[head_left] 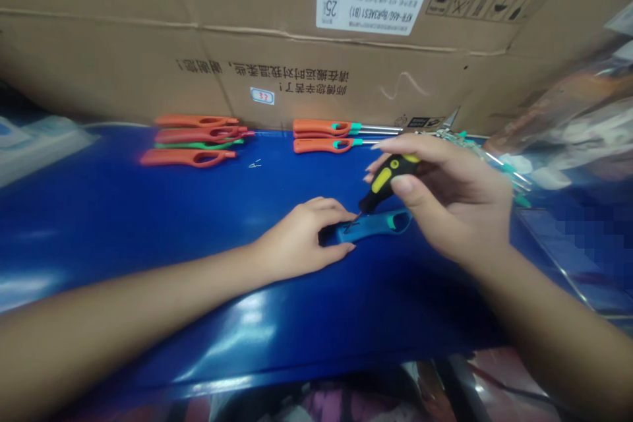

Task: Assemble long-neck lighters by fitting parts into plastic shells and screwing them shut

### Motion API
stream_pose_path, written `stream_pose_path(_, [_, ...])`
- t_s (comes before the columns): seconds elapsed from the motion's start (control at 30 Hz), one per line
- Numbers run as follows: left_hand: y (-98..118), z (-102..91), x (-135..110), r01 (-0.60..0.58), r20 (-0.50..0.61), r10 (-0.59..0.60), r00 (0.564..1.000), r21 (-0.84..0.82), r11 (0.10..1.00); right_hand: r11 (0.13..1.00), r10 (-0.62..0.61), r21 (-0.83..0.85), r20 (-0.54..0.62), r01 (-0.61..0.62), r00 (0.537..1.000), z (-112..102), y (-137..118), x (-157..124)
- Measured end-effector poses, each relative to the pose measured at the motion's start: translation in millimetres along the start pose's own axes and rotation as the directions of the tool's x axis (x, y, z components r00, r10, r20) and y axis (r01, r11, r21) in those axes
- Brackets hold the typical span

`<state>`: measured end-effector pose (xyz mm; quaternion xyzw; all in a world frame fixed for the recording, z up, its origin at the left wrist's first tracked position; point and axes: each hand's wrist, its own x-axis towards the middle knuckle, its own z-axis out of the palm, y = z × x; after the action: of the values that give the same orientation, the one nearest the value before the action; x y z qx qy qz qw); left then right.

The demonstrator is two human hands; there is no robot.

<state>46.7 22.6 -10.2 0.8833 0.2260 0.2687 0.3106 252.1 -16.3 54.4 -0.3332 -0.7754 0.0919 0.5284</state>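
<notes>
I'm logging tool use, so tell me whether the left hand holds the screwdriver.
No, the black and yellow screwdriver is in the right hand, while the left hand holds the blue casing.

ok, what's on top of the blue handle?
The screwdriver points down at the blue handle, near a small dark cross-shaped detail I can't identify. Tip contact isn't clear. The left hand partly covers the left end, hiding what's there.

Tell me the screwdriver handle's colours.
Black with yellow patches; the handle shows best in the head view.
</notes>
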Motion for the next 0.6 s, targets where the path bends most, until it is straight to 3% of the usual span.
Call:
stream_pose_path(0.07, [-0.2,-0.1,0.1,-0.011,-0.007,0.011,1.0,0.0,1.0,0.992,-0.078,-0.109,-0.077,0.07,0.994,0.3,0.7,0.1])
stream_pose_path(0.13, [0.1,-0.2,0.3,-0.012,-0.009,0.012,1.0,-0.003,1.0,0.985,-0.101,-0.147,-0.079,0.088,0.992,1.1,-0.4,-0.6])
stream_pose_path(0.27, [0.4,0.1,0.7,0.0,0.0,0.0,1.0,0.0,1.0,0.998,0.031,0.059,0.059,-0.034,0.998,4.1,-3.4,-2.1])
stream_pose_path(0.33, [-0.2,0.6,0.6,-0.007,-0.01,0.007,1.0,-0.001,1.0,0.994,0.039,0.102,0.064,-0.046,0.997,5.2,-2.0,-2.4])
stream_pose_path(0.5, [-0.5,1.3,0.2,-0.015,-0.03,0.015,0.999,0.01,1.0,0.981,-0.153,-0.134,-0.081,0.141,0.985,3.2,1.0,-2.9])
stream_pose_path(0.6, [0.6,1.0,0.5,-0.006,-0.019,0.006,1.0,0.0,1.0,0.996,-0.068,-0.048,0.024,0.069,0.997,0.7,-3.7,-2.4])
